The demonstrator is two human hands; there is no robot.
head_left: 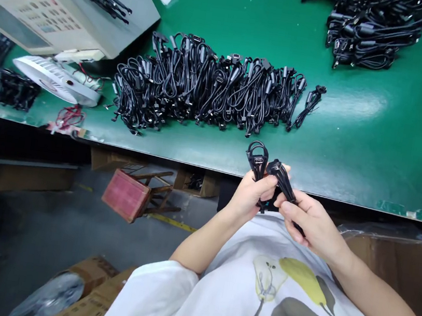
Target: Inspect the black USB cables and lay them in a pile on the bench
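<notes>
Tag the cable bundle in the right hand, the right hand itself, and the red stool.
Cable bundle (pixel 285 183): head view, upper strands.
Right hand (pixel 310 221): head view, middle of the hand.
Red stool (pixel 126 196): head view, on the seat.

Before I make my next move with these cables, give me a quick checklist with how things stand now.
1. Left hand gripping a looped black cable bundle: ok.
2. Right hand gripping a second, narrow black cable bundle: ok.
3. One hand free: not ok, both are occupied.
4. Held bundles apart from the long heap of black cables on the glossy green tabletop: ok.
5. Held bundles free of damage: cannot tell, details too small.
</notes>
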